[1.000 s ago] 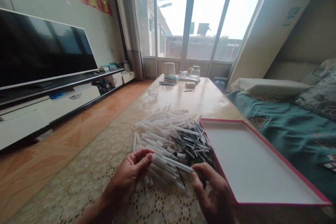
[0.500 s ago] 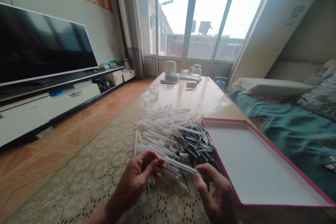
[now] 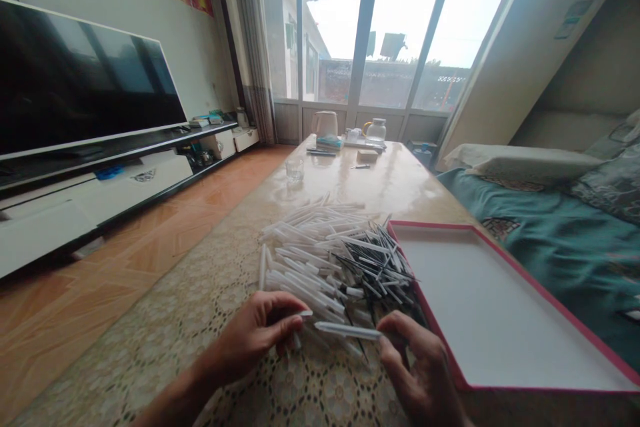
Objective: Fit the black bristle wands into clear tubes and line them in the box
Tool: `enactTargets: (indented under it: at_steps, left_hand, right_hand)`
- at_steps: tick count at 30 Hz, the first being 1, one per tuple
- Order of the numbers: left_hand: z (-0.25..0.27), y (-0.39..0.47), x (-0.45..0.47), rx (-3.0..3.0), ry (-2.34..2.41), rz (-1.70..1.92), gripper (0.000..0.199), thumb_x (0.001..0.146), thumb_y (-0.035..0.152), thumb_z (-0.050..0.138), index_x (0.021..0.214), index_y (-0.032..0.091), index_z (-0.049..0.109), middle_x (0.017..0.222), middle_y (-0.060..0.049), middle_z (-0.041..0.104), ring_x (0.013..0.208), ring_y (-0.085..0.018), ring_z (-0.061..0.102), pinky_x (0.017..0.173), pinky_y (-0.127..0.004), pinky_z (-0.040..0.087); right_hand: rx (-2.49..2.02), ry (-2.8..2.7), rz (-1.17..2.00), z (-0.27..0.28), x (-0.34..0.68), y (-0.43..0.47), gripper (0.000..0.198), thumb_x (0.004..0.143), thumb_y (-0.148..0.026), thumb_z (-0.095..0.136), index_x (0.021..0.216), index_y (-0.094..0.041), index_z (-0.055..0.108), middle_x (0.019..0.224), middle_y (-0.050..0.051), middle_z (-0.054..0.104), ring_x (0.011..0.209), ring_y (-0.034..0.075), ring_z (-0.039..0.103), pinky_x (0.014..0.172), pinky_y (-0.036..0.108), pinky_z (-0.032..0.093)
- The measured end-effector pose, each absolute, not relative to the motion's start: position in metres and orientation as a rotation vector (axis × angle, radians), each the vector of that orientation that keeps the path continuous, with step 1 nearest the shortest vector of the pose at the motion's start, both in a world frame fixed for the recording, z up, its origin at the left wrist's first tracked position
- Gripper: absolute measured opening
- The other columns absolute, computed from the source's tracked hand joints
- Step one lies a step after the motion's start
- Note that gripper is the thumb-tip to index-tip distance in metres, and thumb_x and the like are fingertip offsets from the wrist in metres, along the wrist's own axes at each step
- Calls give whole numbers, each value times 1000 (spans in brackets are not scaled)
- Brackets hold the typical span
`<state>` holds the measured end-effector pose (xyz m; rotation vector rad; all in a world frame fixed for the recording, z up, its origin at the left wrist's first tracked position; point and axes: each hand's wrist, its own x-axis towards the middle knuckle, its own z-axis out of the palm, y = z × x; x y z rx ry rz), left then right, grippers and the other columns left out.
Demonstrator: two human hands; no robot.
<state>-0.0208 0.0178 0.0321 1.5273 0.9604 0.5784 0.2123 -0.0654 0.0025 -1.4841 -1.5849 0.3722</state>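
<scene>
Between the thumb and fingers of my right hand [image 3: 415, 360] is a white pen [image 3: 347, 329], lying nearly level with its narrow end pointing left. My left hand [image 3: 270, 327] pinches a small white pen cap [image 3: 305, 313], mostly covered by the fingers. A short gap separates the cap from the pen's end. Beyond both hands a heap of white pen barrels [image 3: 300, 273] lies on the table. Thin dark refills [image 3: 375, 260], some with white parts, are piled to the right of the barrels.
A shallow white box lid with a pink rim [image 3: 443, 360] lies at the right. Farther along the patterned table [image 3: 200, 347] stand a drinking glass [image 3: 295, 170], a glass pitcher [image 3: 376, 130] and a small box [image 3: 367, 155]. A sofa [image 3: 505, 213] runs along the right side.
My hands have moved apart. The pen's left end, which was at my left fingers, now shows free, and the cap is visible in my left hand.
</scene>
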Motion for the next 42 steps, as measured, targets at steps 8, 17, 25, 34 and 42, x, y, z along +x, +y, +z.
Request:
enactTargets:
  at_steps: [8,17,25,34,42]
  left_hand:
    - [27,19,-17,1427,907,521,27,78,37,65,90,13,71,64,0,63,51,-10,54,48,-20,42]
    - [21,15,-10,1408,881,541,32,79,42,64,88,12,71,48,5,52,38,-6,43,39,-16,34]
    - [19,10,-4,1240,774,668,22,76,35,69,77,15,60,55,3,62,39,-8,54,38,-17,43]
    - [7,-4,11,1147,753,801,24,78,38,67,79,15,60,54,4,60,33,-5,49,31,-13,38]
    - [9,-10,14,1178,775,841,26,77,38,69,78,14,59,55,4,60,36,-5,51,34,-14,39]
  right_hand:
    - [-1469,-1623,363,5,211,-65,21,86,-30,45,70,-19,55,58,-3,49,52,12,48,48,22,34]
    - [-1450,-1947,403,8,222,-60,18,90,-26,45,78,-18,58,65,-1,55,55,12,52,52,21,38]
    - [-1299,-2281,-148,3,224,-56,15,96,-24,42,98,-20,56,69,0,60,58,15,55,55,26,31]
    - [-1255,-2256,-292,5,216,-59,24,96,-19,37,76,-20,52,58,-2,57,50,14,51,54,28,25]
    - [-1430,-1954,650,-6,212,-63,45,97,-40,32,66,-18,57,55,-2,55,50,10,52,50,19,32]
